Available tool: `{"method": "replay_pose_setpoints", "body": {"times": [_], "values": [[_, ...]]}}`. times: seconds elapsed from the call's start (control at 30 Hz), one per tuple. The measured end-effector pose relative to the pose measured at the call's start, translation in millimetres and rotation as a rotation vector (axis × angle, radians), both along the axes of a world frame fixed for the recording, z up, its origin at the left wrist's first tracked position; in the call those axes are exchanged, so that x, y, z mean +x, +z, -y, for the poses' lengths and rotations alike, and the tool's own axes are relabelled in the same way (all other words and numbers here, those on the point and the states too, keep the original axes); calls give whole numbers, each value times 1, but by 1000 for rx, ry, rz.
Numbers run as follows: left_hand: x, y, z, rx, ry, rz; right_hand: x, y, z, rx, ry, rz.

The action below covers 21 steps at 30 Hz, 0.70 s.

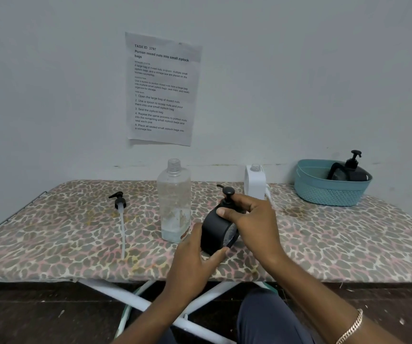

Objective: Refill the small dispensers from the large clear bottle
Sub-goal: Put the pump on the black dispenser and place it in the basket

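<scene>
Nearest to me, the left hand point(195, 256) cups the lower side of the black dispenser point(213, 234), thumb curled under its front edge. I take that as bracing it against twist. The dispenser is tilted towards the camera on the leopard-print board point(75, 244), which brings its neck within easy reach. The right hand point(252, 219) closes over the top, fingers wrapped round the collar below the pump head point(228, 192) and thumb pressed on the shoulder. It looks like a screwing grip, though I cannot tell whether the pump is going on or coming off.

Just left of the dispenser, the large clear bottle point(175, 202) stands upright with its cap off and only a shallow layer of liquid at the bottom (little left to pour). It is kept close, presumably for a short pour. Further left a loose pump point(120, 202) lies with its tube pointing towards me.

Behind the hands a white dispenser point(255, 184) stands open-necked, so I judge it is waiting for its fill. At the far right a teal basket point(324, 192) holds another black dispenser point(351, 170) with its pump fitted.
</scene>
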State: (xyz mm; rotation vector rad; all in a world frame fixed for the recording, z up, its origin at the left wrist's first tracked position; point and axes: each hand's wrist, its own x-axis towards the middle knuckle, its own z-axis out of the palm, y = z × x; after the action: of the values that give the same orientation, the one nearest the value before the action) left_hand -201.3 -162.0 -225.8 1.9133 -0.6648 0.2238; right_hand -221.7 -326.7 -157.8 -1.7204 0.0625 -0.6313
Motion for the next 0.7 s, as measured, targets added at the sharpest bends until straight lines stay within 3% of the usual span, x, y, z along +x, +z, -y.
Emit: {"method": "replay_pose_setpoints", "body": {"times": [0.27, 0.7], "values": [[-5, -1, 2, 53, 87, 62, -3, -3, -13, -56, -105, 74], [-16, 3, 4, 140, 217, 132, -8, -1, -19, -78, -87, 88]]}}
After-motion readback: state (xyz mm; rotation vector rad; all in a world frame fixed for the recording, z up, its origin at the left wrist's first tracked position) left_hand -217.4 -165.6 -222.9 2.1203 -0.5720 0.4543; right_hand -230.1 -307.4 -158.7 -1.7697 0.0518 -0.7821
